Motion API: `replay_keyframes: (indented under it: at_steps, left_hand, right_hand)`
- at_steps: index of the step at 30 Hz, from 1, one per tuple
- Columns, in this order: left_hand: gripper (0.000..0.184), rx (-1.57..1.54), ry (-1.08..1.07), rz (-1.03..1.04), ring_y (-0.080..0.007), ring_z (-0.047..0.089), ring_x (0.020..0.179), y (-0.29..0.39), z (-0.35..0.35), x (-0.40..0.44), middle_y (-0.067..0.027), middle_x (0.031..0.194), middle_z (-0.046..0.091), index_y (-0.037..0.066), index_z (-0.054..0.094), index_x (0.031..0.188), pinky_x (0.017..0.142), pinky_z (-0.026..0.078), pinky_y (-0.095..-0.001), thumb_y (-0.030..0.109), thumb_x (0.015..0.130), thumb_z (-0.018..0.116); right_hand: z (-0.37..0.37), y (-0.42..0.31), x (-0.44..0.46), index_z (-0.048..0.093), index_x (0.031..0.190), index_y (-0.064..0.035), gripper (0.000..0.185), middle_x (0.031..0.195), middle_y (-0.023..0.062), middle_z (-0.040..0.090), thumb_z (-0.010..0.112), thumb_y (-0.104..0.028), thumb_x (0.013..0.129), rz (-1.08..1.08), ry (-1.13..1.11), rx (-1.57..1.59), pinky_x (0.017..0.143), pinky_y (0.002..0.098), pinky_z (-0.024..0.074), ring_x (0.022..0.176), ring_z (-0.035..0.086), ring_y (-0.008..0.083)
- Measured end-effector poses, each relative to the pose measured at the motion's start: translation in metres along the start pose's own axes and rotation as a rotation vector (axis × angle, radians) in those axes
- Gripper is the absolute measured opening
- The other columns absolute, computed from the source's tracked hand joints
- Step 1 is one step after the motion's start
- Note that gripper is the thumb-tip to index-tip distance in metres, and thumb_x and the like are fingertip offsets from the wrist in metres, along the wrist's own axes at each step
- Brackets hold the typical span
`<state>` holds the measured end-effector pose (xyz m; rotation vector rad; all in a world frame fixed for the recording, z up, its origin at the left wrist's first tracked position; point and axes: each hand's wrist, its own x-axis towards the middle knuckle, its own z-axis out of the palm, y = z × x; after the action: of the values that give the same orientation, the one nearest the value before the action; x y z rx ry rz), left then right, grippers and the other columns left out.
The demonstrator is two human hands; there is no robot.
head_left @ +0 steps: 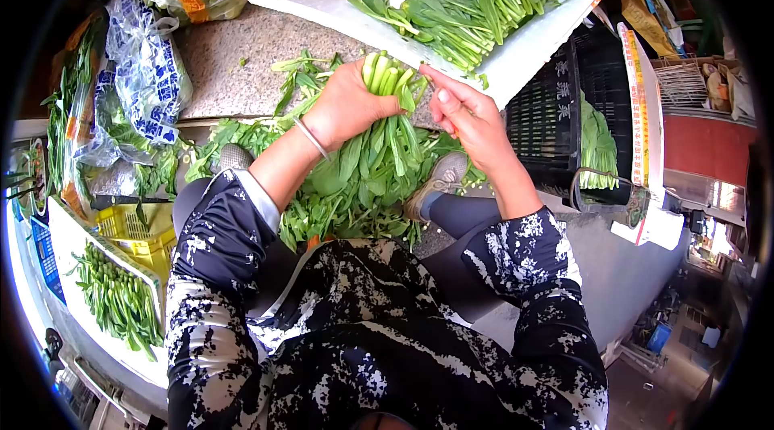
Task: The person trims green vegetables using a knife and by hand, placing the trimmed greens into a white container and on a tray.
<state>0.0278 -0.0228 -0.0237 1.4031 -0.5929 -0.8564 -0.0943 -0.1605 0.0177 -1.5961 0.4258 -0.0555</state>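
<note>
My left hand, with a bracelet at its wrist, is wrapped around a bunch of leafy greens. The pale cut stems point up toward the box and the leaves hang down below the fist. Just right of the stem ends, my right hand has its index finger reaching toward them and its other fingers curled in. A thin dark edge shows by its fingertips, but what it grips is too small to name. Loose leafy greens lie heaped on the ground beneath both hands, between the feet.
A white foam box holding bundled greens stands ahead. At right is a black crate with greens in it. Bagged vegetables, a yellow basket and a white tray of greens are at left.
</note>
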Motion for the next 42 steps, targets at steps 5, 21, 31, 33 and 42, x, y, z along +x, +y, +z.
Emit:
replay_keyframes:
  at_steps: [5, 21, 31, 33, 42]
  left_hand:
    - [0.021, -0.069, 0.006, -0.014, -0.0057, 0.055, 0.065, 0.01, 0.0, -0.006, -0.0001, 0.076, 0.063, 0.003, 0.061, 0.086, 0.061, 0.046, -0.0214, 0.007, 0.068, 0.071]
    - [0.028, 0.143, 0.358, -0.048, -0.0076, 0.057, 0.069, -0.031, -0.054, 0.016, -0.0017, 0.079, 0.062, 0.001, 0.057, 0.089, 0.064, 0.048, -0.0228, -0.004, 0.064, 0.067]
    - [0.034, 0.302, 0.37, -0.031, -0.0193, 0.061, 0.069, -0.018, -0.076, 0.005, -0.011, 0.077, 0.063, 0.0, 0.056, 0.092, 0.068, 0.049, -0.0296, 0.008, 0.061, 0.067]
    - [0.036, 0.37, 0.403, 0.025, -0.0206, 0.061, 0.07, -0.021, -0.073, 0.006, -0.0118, 0.078, 0.063, 0.0, 0.056, 0.094, 0.069, 0.049, -0.0301, 0.009, 0.061, 0.067]
    - [0.021, 0.493, 0.367, 0.061, -0.0253, 0.06, 0.063, -0.006, -0.07, -0.003, -0.0124, 0.067, 0.061, 0.004, 0.059, 0.078, 0.062, 0.048, -0.0343, 0.012, 0.061, 0.067]
  right_hand:
    - [-0.001, 0.005, 0.005, 0.054, 0.117, -0.0049, 0.033, 0.064, -0.0053, 0.043, 0.051, -0.022, 0.089, 0.027, -0.029, 0.027, 0.047, 0.0159, 0.0306, 0.055, 0.037, 0.0027]
    - [0.02, 0.019, 0.117, 0.062, 0.107, -0.0106, 0.025, 0.07, -0.0012, 0.059, 0.055, -0.023, 0.087, -0.017, -0.301, -0.285, 0.057, 0.0192, 0.0412, 0.062, 0.048, 0.004]
    - [-0.007, 0.057, 0.191, 0.059, 0.111, -0.0143, 0.042, 0.101, 0.01, 0.063, 0.063, -0.039, 0.077, 0.06, 0.123, -0.916, 0.077, 0.0305, 0.047, 0.09, 0.06, 0.0173]
    - [-0.021, 0.082, 0.211, 0.059, 0.11, -0.0207, 0.048, 0.094, 0.0093, 0.063, 0.066, -0.046, 0.07, 0.21, 0.398, -1.256, 0.074, 0.0383, 0.0481, 0.088, 0.06, 0.0264]
    - [-0.054, 0.105, 0.209, 0.061, 0.099, -0.0125, 0.027, 0.085, 0.0104, 0.065, 0.062, -0.029, 0.077, 0.133, 0.399, -0.936, 0.064, 0.0388, 0.0462, 0.076, 0.061, 0.0261]
